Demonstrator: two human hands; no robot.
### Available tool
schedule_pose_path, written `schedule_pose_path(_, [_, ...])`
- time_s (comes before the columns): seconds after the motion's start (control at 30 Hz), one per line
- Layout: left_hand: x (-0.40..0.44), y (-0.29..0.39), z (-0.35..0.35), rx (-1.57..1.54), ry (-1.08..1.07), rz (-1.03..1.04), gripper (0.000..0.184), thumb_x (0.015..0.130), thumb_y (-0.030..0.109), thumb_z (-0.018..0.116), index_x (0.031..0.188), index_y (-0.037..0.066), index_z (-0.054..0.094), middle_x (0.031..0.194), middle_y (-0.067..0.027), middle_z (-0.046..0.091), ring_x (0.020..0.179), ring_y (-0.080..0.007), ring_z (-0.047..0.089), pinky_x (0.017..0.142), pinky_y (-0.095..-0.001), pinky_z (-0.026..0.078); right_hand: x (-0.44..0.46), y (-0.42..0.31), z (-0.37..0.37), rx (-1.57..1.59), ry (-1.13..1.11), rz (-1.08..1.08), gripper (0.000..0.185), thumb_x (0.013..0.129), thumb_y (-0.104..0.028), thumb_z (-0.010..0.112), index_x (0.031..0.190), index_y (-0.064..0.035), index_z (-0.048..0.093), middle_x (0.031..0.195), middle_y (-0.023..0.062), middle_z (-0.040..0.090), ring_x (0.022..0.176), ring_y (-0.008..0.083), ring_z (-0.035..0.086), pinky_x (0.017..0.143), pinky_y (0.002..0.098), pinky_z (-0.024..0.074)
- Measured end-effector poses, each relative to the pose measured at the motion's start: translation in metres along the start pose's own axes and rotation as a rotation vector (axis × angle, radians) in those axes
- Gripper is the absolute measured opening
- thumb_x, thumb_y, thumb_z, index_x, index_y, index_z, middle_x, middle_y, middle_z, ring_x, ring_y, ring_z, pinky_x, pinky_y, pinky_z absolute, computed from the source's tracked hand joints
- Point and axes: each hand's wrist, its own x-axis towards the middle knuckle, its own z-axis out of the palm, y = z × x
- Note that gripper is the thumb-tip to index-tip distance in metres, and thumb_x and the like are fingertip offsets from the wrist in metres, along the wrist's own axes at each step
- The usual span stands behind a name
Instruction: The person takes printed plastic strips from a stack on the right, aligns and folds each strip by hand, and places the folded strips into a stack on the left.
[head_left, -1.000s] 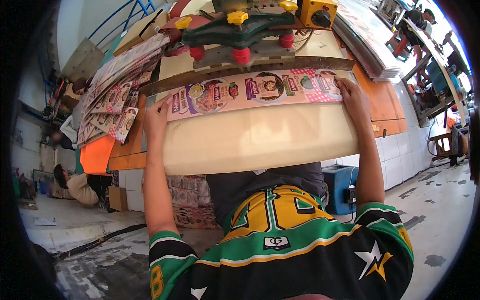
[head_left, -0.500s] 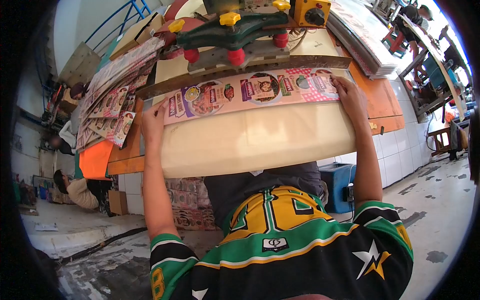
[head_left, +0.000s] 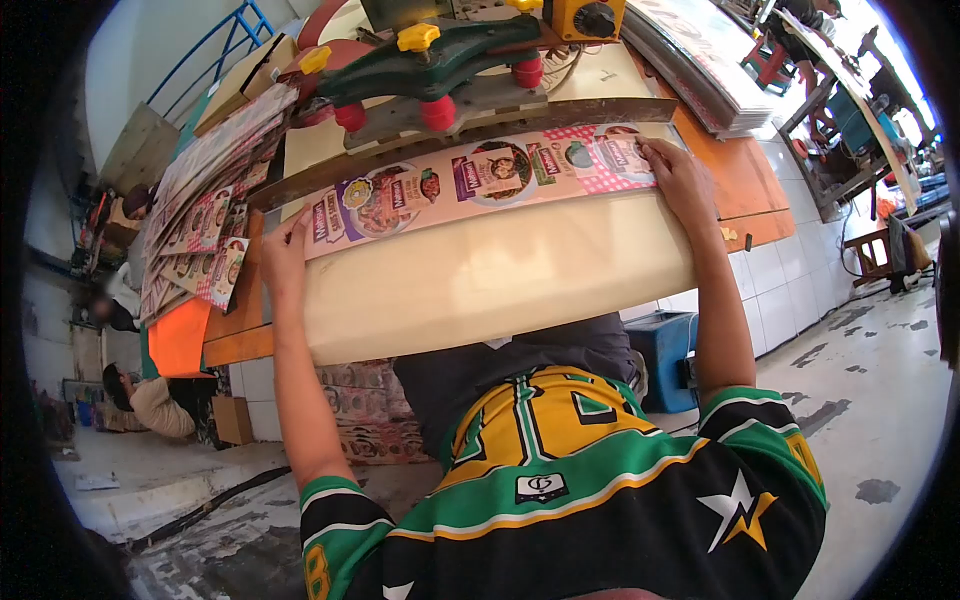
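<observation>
A long pink printed sheet with food pictures lies across a smooth cream-coloured cover on the bench front. My left hand grips the sheet's left end, thumb and fingers closed at its edge. At the other end, my right hand is closed on the checkered corner, fingers bent over it. The far edge of the sheet runs along a long metal bar. Above this bar sits a machine with a dark green bracket, yellow knobs and red fittings.
Piled printed sheets lean at the left, above an orange flap. A stack of flat sheets lies at the back right. The yellow control box stands behind the bar. A blue container is below the bench; other people are farther away.
The whole scene has shifted slightly left and tilted as the head moved. Both hands keep their hold on the sheet's ends, and the sheet stays along the metal bar.
</observation>
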Motion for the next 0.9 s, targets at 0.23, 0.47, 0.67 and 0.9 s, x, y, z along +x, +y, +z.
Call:
schedule_pose_path(0.23, [-0.002,0.01,-0.005,0.029,-0.027,-0.007,0.034,0.1,0.037,0.064,0.121,0.012,0.075,0.105,-0.0188,0.076,0.093,-0.0225,0.073,0.084,-0.0323,0.052,-0.002,-0.001,-0.001,-0.01,0.012,-0.022,0.032,0.101,-0.038,0.057,0.121,-0.0194,0.075,0.104,0.0114,0.076,0.097,0.0324,0.07,0.083,0.0429,0.0521])
schedule_pose_path(0.47, [0.0,0.004,-0.002,-0.006,-0.028,-0.011,0.032,0.101,0.032,0.063,0.122,0.011,0.074,0.105,-0.0188,0.076,0.092,-0.0213,0.072,0.084,-0.0315,0.051,-0.002,-0.001,-0.001,0.003,0.013,-0.017,0.039,0.101,-0.047,0.054,0.12,-0.0193,0.075,0.102,0.0152,0.075,0.099,0.0356,0.069,0.084,0.0455,0.0512])
schedule_pose_path(0.67, [0.005,-0.009,0.001,-0.007,-0.033,0.001,0.033,0.101,0.033,0.062,0.124,0.013,0.074,0.107,-0.018,0.076,0.094,-0.0193,0.071,0.083,-0.031,0.051,0.0,0.002,0.0,-0.014,-0.006,0.015,0.039,0.102,-0.048,0.053,0.12,-0.0204,0.075,0.102,0.0156,0.075,0.099,0.036,0.069,0.085,0.0458,0.0515])
schedule_pose_path(0.9, [0.001,0.004,-0.001,-0.004,-0.037,-0.004,0.035,0.102,0.034,0.062,0.124,0.01,0.073,0.106,-0.0165,0.077,0.094,-0.0198,0.072,0.083,-0.0302,0.051,-0.002,0.002,0.0,-0.015,0.016,0.001,0.035,0.101,-0.046,0.055,0.119,-0.0241,0.076,0.099,0.0146,0.075,0.098,0.0355,0.07,0.085,0.0465,0.0516])
